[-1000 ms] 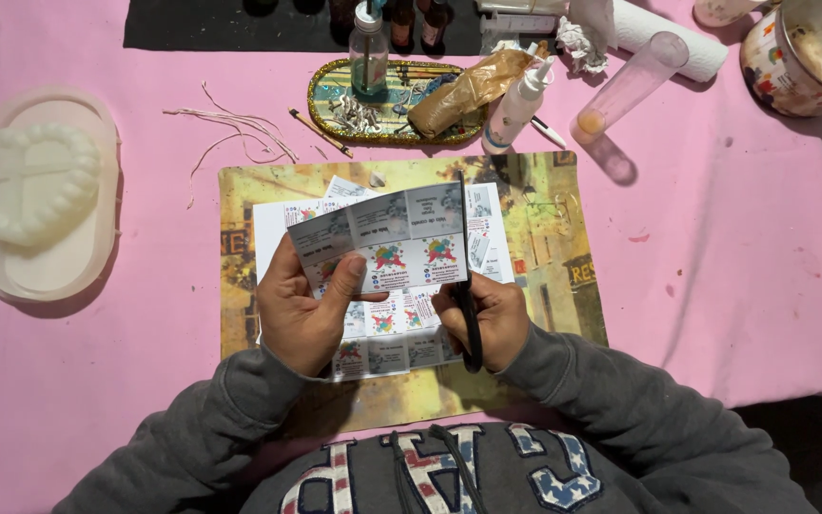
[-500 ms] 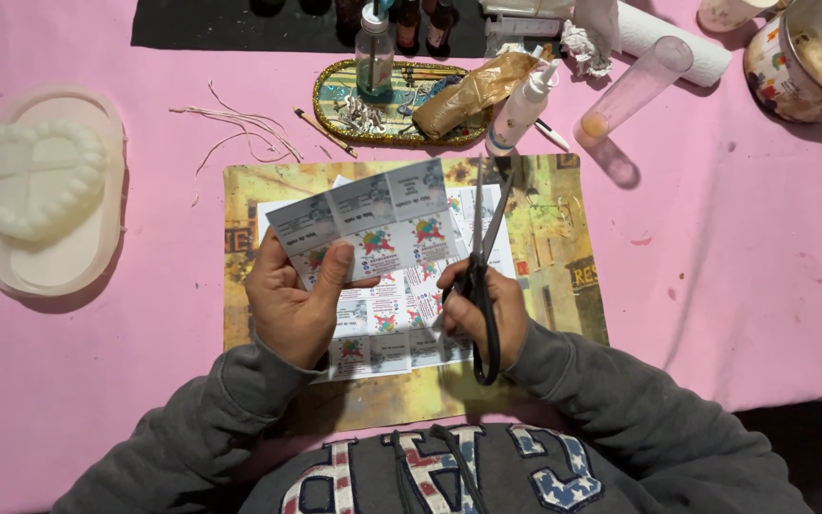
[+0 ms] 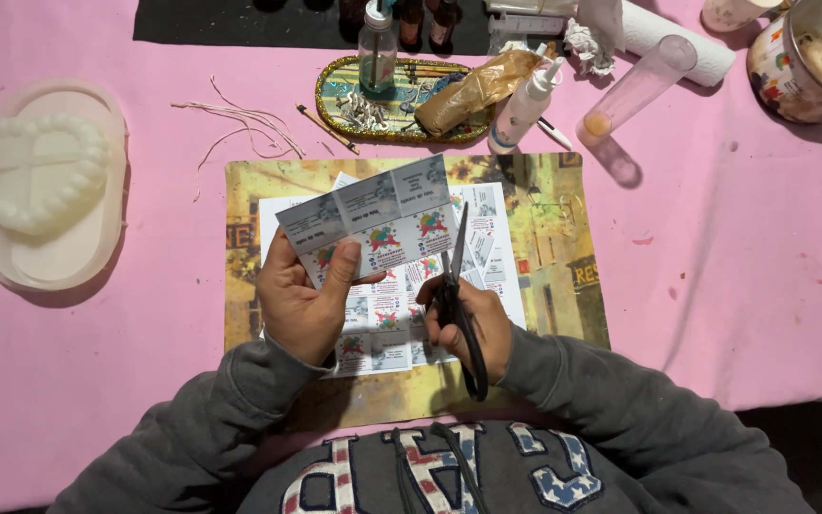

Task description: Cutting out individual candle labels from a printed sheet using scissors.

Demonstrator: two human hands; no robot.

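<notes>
Covering the whole work surface, a pink cloth [image 3: 715,286] lies beneath both hands, with a yellowish picture placemat [image 3: 554,247] directly under them. Beyond the hands sit an oval glittery tray [image 3: 335,95] holding a small spray bottle [image 3: 377,48], and a white squeeze bottle [image 3: 523,107] just beside it; far to the left hand's side lies a white heart-shaped mould [image 3: 35,171] on a pale tray.

A strip of printed labels [image 3: 373,224] is raised above the mat, tilted, each panel grey on top with a colourful motif below. More label sheets [image 3: 382,324] lie flat under the hands.

Curled around the strip's lower left edge, the left hand [image 3: 306,305] pinches it with its thumb on top. Closed through the handles, the right hand [image 3: 473,324] grips black scissors [image 3: 459,295], whose blades point away from the body and stand slightly parted at the strip's right end.
</notes>
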